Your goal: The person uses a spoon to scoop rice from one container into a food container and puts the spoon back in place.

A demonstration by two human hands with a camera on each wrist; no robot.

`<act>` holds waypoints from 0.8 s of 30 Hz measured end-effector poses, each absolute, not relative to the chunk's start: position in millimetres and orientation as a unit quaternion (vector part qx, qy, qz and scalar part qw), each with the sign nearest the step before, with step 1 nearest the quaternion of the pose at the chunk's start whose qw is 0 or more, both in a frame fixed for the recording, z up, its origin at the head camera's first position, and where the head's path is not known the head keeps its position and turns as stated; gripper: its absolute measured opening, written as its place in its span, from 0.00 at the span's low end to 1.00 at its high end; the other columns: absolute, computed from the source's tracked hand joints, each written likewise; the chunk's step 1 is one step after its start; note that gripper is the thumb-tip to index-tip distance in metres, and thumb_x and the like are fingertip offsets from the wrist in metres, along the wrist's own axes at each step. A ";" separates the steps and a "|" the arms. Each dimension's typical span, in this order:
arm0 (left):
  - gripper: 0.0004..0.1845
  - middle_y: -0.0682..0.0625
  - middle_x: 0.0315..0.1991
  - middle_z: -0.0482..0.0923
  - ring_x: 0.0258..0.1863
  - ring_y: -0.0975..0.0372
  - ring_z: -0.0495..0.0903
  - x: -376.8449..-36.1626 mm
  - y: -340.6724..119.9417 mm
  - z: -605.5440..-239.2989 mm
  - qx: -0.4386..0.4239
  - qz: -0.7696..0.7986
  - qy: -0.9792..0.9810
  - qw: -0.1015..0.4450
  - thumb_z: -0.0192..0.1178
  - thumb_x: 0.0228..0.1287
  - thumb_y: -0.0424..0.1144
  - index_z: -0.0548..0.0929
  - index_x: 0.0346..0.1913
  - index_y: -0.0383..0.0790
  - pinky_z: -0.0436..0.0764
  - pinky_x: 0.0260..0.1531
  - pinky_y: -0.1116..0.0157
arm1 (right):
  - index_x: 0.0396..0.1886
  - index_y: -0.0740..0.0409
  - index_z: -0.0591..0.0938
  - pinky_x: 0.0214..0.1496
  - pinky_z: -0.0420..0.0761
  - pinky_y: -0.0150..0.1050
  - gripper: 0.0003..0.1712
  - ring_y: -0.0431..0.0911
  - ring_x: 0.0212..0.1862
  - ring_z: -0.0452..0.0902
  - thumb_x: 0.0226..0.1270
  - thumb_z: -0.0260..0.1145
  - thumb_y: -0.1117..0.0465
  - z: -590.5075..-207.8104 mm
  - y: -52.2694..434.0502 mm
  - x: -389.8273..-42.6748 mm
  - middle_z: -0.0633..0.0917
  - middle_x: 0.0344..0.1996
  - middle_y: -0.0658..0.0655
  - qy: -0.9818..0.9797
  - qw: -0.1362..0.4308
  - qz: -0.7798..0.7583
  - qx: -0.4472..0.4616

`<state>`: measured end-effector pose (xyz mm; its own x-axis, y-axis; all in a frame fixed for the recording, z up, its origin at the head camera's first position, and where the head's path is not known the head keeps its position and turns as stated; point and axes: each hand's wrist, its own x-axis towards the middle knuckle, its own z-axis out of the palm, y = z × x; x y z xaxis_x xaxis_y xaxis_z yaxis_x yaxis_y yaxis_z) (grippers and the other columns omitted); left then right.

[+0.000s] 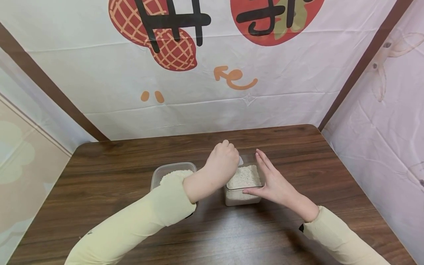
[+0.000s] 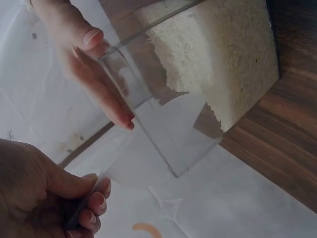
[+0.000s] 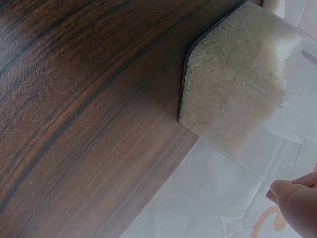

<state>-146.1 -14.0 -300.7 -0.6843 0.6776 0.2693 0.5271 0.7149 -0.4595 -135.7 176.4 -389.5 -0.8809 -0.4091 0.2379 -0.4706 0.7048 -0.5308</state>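
Note:
A clear box (image 1: 243, 201) of white rice (image 1: 245, 178) stands on the table before me. Above its far left corner, my left hand (image 1: 223, 158) pinches the handle of a white scoop (image 1: 240, 161). Fingers curl round this handle in the left wrist view, and a rounded white blade (image 2: 181, 111) shows at the box, partly seen through its wall. My right hand (image 1: 276, 186) touches the box's right side with straight fingers, its thumb along the near rim. The scoop's exact depth in the box cannot be told.
Left of the box, a second clear container (image 1: 172, 165) holds a heap of rice (image 1: 177, 175); my left sleeve (image 1: 155, 204) hides part of it. The brown wooden table (image 1: 248, 235) ends at a printed white cloth wall (image 1: 205, 114).

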 end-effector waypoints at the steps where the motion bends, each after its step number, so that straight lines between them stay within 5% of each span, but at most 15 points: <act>1: 0.07 0.53 0.21 0.74 0.24 0.63 0.68 -146.0 -13.8 -301.9 -0.335 0.179 -0.900 0.214 0.56 0.58 0.37 0.82 0.27 0.41 0.68 0.23 0.71 | 0.69 0.66 0.49 0.61 0.63 0.49 0.64 0.54 0.67 0.53 0.42 0.70 0.36 -389.6 176.3 -135.9 0.46 0.71 0.56 -0.922 0.050 0.302 0.239; 24: 0.07 0.50 0.20 0.76 0.22 0.61 0.71 -157.7 -17.1 -329.4 -0.374 0.091 -0.905 0.182 0.56 0.54 0.31 0.82 0.23 0.39 0.70 0.21 0.68 | 0.69 0.65 0.48 0.61 0.63 0.49 0.65 0.54 0.67 0.53 0.42 0.70 0.36 -391.9 177.6 -136.5 0.46 0.71 0.56 -0.921 0.057 0.299 0.243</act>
<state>-157.7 -17.1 -329.4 -0.6542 0.7101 0.2604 0.6437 0.7035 -0.3012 -136.5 177.6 -391.9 -0.8750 -0.4140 0.2509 -0.4824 0.7027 -0.5230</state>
